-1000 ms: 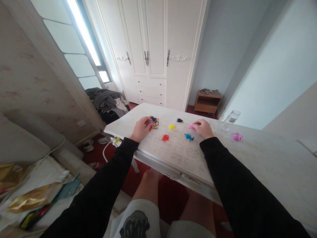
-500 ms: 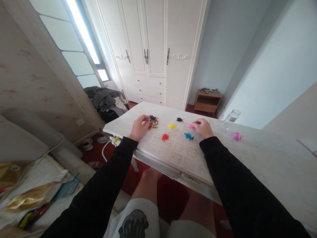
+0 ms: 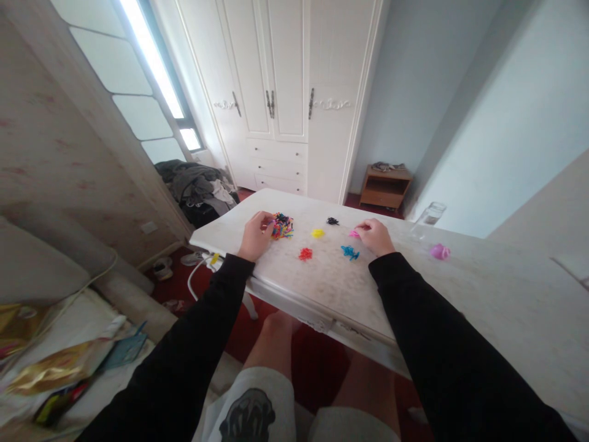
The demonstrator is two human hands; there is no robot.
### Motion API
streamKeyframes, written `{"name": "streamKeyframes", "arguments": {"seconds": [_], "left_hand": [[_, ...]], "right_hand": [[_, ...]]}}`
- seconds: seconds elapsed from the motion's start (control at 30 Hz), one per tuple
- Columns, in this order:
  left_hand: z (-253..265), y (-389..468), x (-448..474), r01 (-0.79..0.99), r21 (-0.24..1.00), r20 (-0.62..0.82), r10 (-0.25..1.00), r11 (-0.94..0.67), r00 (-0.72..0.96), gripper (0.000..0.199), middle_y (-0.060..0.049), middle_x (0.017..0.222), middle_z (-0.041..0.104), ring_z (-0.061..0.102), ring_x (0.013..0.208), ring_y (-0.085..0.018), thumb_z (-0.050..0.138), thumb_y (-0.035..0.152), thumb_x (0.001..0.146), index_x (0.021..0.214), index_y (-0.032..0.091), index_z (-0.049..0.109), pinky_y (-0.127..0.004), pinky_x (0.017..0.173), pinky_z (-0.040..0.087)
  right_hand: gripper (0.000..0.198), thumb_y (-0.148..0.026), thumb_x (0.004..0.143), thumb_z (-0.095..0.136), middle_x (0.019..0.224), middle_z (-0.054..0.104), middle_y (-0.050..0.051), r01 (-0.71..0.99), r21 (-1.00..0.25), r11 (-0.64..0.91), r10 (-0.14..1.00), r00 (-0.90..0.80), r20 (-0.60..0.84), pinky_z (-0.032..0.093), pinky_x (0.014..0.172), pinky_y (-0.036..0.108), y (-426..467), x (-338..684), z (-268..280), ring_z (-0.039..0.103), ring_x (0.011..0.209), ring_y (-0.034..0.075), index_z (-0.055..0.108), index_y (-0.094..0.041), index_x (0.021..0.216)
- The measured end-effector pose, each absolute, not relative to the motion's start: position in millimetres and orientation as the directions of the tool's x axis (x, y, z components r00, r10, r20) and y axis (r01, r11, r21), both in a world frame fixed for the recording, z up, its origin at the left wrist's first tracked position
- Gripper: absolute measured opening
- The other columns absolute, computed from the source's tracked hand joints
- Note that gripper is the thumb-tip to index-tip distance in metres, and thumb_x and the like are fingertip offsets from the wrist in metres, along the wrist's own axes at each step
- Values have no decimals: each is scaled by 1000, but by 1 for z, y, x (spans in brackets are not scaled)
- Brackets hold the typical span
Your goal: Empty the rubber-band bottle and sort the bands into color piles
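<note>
My left hand [image 3: 256,236] is at the left edge of a mixed-colour pile of small rubber bands [image 3: 283,226], its fingers curled together. Whatever sits between those fingertips is too small to make out. My right hand [image 3: 375,237] rests over a small pink pile of bands [image 3: 354,234], thumb and fingertips pinched at its edge and partly covering it. Between the hands lie separate little heaps: black bands [image 3: 332,221], yellow bands [image 3: 318,233], red bands [image 3: 305,253] and blue bands [image 3: 350,252].
The white table [image 3: 294,282] spans the front of me. On its right side are a purple, crumpled-looking object [image 3: 440,252] and a clear glass [image 3: 432,213]. A white cable [image 3: 192,283] hangs at the left edge. A wardrobe [image 3: 285,73] stands beyond.
My left hand has drawn slightly left, uncovering more of the mixed pile; the pinkish bit at its fingers no longer shows clearly. My right hand stays at the pink pile.
</note>
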State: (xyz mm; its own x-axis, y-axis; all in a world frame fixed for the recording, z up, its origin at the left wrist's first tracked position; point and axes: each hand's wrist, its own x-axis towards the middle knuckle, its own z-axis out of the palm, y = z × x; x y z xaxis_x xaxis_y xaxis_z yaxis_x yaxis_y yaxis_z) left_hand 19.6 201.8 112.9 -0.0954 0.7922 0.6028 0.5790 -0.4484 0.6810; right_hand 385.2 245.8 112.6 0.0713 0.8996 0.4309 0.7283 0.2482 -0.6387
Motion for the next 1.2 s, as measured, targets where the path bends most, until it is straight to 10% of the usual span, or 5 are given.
{"name": "streamKeyframes", "arguments": {"seconds": [0.5,1.2], "left_hand": [[109,188,51,249,846,502,861,-472,-75,25,-5,95,72,72,86,-20,78,38,80,88,20,63,-34,80,60],[116,162,78,285,853,413,900,-437,140,20,-6,92,77,75,83,-20,82,33,78,89,20,71,-33,75,64]], "right_hand": [[9,-25,77,63,89,73,8,720,-634,282,891,49,452,51,88,38,247,385,114,64,87,24,68,-21,72],[12,-21,77,62,86,77,8,725,-627,286,903,15,429,52,84,35,243,381,117,66,84,23,72,-20,71]]}}
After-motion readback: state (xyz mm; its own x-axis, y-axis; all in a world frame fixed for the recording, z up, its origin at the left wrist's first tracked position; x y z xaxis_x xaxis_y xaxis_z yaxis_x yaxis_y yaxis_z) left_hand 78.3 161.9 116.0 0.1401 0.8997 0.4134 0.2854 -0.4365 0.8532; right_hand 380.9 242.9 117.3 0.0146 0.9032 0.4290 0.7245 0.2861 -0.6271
